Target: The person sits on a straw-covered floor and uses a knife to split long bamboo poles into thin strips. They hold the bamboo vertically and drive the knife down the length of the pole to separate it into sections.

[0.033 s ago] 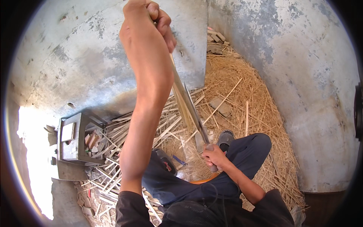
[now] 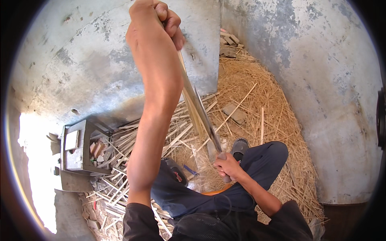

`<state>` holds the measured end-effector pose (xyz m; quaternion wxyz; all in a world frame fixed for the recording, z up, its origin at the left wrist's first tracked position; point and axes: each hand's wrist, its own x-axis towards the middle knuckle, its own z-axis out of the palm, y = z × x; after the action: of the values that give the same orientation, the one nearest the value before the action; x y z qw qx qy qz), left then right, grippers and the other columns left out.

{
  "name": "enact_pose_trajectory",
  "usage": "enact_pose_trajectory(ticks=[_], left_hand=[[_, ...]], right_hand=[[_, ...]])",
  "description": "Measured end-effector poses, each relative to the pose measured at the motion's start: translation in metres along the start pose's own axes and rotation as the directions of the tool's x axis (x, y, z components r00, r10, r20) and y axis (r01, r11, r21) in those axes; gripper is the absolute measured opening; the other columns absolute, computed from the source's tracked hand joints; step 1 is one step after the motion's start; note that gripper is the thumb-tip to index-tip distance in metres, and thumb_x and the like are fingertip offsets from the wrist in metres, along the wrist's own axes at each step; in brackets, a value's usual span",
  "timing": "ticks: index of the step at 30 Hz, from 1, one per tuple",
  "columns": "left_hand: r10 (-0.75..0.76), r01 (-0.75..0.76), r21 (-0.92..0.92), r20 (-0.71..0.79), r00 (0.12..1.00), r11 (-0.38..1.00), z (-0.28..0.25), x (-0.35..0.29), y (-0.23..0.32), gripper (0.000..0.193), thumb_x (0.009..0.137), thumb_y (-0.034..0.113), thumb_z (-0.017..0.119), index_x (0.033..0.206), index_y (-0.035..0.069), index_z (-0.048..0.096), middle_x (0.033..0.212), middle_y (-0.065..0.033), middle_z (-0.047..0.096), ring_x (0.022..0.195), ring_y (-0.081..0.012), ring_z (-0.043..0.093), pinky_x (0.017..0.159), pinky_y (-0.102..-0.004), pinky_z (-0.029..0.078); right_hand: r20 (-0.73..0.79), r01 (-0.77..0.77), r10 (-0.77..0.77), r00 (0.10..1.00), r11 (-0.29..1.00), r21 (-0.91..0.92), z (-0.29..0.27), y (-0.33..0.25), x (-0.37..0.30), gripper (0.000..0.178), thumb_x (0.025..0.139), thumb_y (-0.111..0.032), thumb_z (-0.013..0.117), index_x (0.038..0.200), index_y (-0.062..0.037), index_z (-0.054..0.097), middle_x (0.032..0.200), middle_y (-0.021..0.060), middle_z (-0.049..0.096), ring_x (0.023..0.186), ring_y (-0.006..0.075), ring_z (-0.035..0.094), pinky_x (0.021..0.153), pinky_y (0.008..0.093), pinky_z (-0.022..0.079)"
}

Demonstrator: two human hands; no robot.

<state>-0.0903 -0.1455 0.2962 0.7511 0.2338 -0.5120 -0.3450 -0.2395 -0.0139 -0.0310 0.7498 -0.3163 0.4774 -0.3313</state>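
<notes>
My left hand [image 2: 159,24] is raised high at the top of the view, its fingers closed around a long pale strip [image 2: 194,110] that looks like split bamboo or wood. The strip slants downward toward my lap, and its lower part is blurred. Low in front of me, my right hand [image 2: 229,168] grips the handle of a long knife [image 2: 208,125]. The narrow metal blade points up and away to the left, close alongside the strip; whether they touch I cannot tell. My left forearm covers part of the strip.
Loose strips [image 2: 177,134] lie heaped on the left, and thin shavings [image 2: 277,120] cover the floor on the right. A dark wooden stool-like frame [image 2: 85,154] stands at the left. Bricks [image 2: 231,39] sit in the far corner between worn grey walls [image 2: 317,80]. My bent legs [image 2: 261,162] frame the work area.
My left hand has shifted very slightly up and to the left, with the strip still in it. My right hand and the knife look the same.
</notes>
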Motion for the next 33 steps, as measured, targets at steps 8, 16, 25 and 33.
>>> enact_pose_trajectory(ticks=[8,16,25,33], left_hand=[[0.017,-0.018,-0.019,-0.039,0.999,1.0,-0.005,-0.003,0.006,0.033,0.101,0.038,0.046,0.086,0.01,0.042,0.077,-0.0023,0.042,0.068,-0.0148,0.039,0.066,-0.0317,0.034],[-0.039,0.04,0.013,-0.085,0.996,0.999,-0.018,0.002,0.004,0.032,0.101,0.038,0.044,0.084,0.011,0.041,0.075,-0.0017,0.04,0.06,-0.0132,0.037,0.059,-0.0293,0.031],[0.0,0.001,0.014,-0.048,0.999,1.0,-0.007,0.003,0.003,0.032,0.102,0.038,0.042,0.084,0.012,0.039,0.072,-0.0012,0.039,0.055,-0.0114,0.033,0.054,-0.0284,0.029],[0.014,-0.01,0.043,-0.087,0.996,0.999,-0.003,-0.009,0.013,0.032,0.102,0.038,0.041,0.085,0.012,0.039,0.075,-0.0014,0.04,0.057,-0.0116,0.034,0.055,-0.0279,0.03]], right_hand=[[-0.014,0.27,-0.274,0.962,0.954,-0.13,0.043,-0.045,-0.019,0.015,0.09,0.0,0.058,0.078,-0.0046,0.049,0.056,0.0008,0.045,0.04,0.0106,0.045,0.038,0.0288,0.035],[0.019,-0.065,0.064,0.998,0.997,0.038,-0.007,0.031,0.025,0.013,0.087,0.002,0.056,0.079,-0.0067,0.05,0.055,0.0005,0.041,0.041,0.0098,0.04,0.038,0.0284,0.033],[0.136,-0.149,0.128,0.982,0.977,0.153,-0.02,0.02,0.017,0.014,0.088,-0.004,0.058,0.078,-0.0075,0.049,0.054,-0.0016,0.041,0.039,0.0096,0.04,0.036,0.0285,0.03],[0.042,0.265,-0.262,0.964,0.945,-0.192,0.041,-0.056,-0.019,0.009,0.087,-0.008,0.059,0.088,0.0003,0.056,0.056,0.0026,0.05,0.04,0.0136,0.05,0.036,0.0299,0.035]])
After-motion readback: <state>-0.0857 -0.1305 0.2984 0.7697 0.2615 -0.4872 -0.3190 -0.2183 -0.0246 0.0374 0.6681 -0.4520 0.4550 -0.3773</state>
